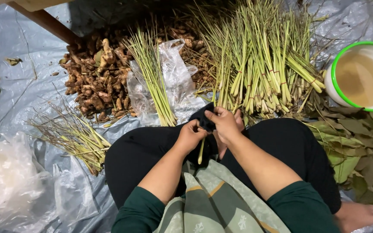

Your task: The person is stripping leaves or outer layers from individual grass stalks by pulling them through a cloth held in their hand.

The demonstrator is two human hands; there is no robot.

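I sit cross-legged on a grey plastic sheet [9, 39]. My left hand [191, 134] pinches a short pale green lemongrass stalk [200, 152] that hangs down over my lap. Beside it, touching, my right hand [224, 123] grips the top of the same stalk, and the fingers of both hands meet over it. A loose bunch of lemongrass [152, 73] lies just ahead of my knees on a clear plastic bag [178, 82]. A big heap of tied lemongrass bundles [260, 60] lies ahead to the right.
A pile of brown ginger-like roots [93, 77] lies ahead left. Trimmed stalk scraps [72, 136] lie by my left knee. A white bowl with a green rim [361, 77] holds cloudy water at right, above dark green leaves [359, 146]. Crumpled clear plastic [9, 177] lies at lower left.
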